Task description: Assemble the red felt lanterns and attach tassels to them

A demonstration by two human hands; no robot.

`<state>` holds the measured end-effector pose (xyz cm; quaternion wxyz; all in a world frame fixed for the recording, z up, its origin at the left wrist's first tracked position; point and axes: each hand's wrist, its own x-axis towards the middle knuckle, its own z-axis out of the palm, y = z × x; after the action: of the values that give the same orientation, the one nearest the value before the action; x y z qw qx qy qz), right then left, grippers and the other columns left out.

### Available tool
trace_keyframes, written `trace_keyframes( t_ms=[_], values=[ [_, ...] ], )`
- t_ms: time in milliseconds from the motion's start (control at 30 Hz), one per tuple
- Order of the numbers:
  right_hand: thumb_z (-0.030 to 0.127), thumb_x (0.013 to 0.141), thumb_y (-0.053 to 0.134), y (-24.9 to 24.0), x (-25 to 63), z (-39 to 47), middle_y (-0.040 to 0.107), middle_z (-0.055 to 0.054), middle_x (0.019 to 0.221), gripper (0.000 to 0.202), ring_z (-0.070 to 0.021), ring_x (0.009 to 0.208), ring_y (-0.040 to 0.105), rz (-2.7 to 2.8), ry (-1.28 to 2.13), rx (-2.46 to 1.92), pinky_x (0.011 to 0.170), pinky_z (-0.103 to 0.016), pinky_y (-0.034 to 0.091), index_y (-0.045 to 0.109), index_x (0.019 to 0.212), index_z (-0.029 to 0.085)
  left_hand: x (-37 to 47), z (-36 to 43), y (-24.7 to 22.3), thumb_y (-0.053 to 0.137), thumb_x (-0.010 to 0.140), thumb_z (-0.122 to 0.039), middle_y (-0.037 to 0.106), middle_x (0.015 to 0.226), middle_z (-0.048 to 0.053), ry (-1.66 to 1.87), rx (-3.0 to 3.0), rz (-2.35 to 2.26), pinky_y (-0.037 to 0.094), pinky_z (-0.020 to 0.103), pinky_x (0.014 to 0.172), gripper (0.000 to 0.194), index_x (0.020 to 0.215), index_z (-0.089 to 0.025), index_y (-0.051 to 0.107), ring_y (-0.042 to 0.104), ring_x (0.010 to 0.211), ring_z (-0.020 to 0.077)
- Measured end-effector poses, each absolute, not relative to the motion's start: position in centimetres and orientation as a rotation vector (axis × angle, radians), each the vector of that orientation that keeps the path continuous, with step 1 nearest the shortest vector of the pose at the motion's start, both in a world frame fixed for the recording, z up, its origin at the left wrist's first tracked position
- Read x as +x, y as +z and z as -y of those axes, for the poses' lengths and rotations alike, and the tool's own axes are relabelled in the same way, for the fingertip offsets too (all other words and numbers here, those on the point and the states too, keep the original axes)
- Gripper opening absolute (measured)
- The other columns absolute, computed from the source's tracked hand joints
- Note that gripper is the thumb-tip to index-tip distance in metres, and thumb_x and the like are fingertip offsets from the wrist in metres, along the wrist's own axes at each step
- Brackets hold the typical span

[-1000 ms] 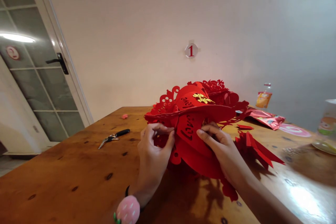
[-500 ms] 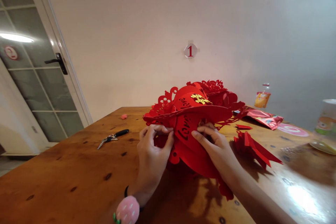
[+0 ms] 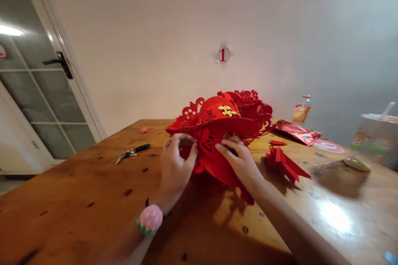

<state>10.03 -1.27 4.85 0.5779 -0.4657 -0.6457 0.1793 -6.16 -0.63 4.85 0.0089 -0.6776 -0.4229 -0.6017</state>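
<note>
Red paper lantern [image 3: 217, 126] sits over the table [image 3: 108, 198], between both hands and touching both, most of it beyond them. Scalloped cut-outs, gold trim, cut-out "Love" lettering on the panel facing the wearer. Left hand [image 3: 177, 161] is at the lantern's left edge, thumb and index finger pinching that edge. Right hand [image 3: 241, 159] is on the panel's right part, thumb on the front, index finger near the gold cut-out, pinching the paper; remaining fingers partly hidden. Left wrist wears a pink strawberry ornament [image 3: 150, 218].

Right of the lantern, just beside the right hand: folded red paper [image 3: 284, 163], with a small red piece [image 3: 277, 143] behind it. Farther right: red foil packet [image 3: 298, 132], pink disc [image 3: 328, 146], cup [image 3: 374, 136] with straw. Bottle [image 3: 301, 112] stands near the far edge. Left side, well apart from the lantern: black-gripped metal item [image 3: 141, 148], pink bit [image 3: 143, 130] farther back. Wall behind has a "1" sign [image 3: 223, 54]; door [image 3: 43, 74] at left.
</note>
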Motion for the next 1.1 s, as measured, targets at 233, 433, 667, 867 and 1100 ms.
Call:
trace_keyframes(
  t_ms=[233,433,667,867,1100],
  values=[
    [0.041,0.080,0.053,4.0,10.1,0.1,0.060,-0.005,0.086,0.029,-0.0165,0.083,0.055,1.627,0.224,-1.057,0.078,-0.026,0.042,0.068,0.091,0.019,-5.8,-1.1,6.0,0.052,0.083,-0.028,0.068,0.096,0.009,-1.789,-2.083,1.491,0.045,0.033,0.085,0.020,0.094,-0.015,0.063,0.063,0.091,0.0213],
    [0.040,0.081,0.052,3.7,10.0,-0.2,0.059,-0.006,0.089,0.029,-0.0174,0.083,0.055,1.654,0.212,-1.058,0.080,-0.028,0.041,0.069,0.093,0.019,-4.8,-1.9,6.1,0.054,0.083,-0.025,0.070,0.089,0.011,-1.787,-2.045,1.586,0.047,0.029,0.080,0.017,0.086,-0.012,0.065,0.065,0.084,0.0189],
    [0.041,0.081,0.052,2.8,10.1,0.1,0.056,-0.006,0.085,0.032,-0.0172,0.079,0.054,1.667,0.190,-1.016,0.077,-0.029,0.042,0.068,0.095,0.017,-3.8,-0.2,4.3,0.050,0.086,-0.027,0.070,0.087,0.010,-1.809,-1.950,1.549,0.046,0.030,0.080,0.022,0.089,-0.013,0.065,0.065,0.081,0.0182],
    [0.043,0.083,0.048,2.4,10.4,1.2,0.057,-0.008,0.091,0.035,-0.0191,0.086,0.054,1.656,0.196,-1.024,0.081,-0.031,0.042,0.066,0.098,0.017,-3.2,0.5,4.7,0.053,0.084,-0.025,0.071,0.090,0.009,-1.740,-1.852,1.594,0.043,0.034,0.085,0.018,0.088,-0.016,0.067,0.065,0.082,0.0189],
    [0.043,0.084,0.048,2.4,11.2,1.9,0.055,-0.008,0.092,0.033,-0.0189,0.085,0.055,1.660,0.218,-1.035,0.078,-0.032,0.044,0.065,0.096,0.018,-2.9,1.8,6.0,0.055,0.082,-0.028,0.071,0.085,0.004,-1.513,-1.822,1.612,0.036,0.037,0.092,0.014,0.086,-0.019,0.065,0.063,0.082,0.0190]
  ],
)
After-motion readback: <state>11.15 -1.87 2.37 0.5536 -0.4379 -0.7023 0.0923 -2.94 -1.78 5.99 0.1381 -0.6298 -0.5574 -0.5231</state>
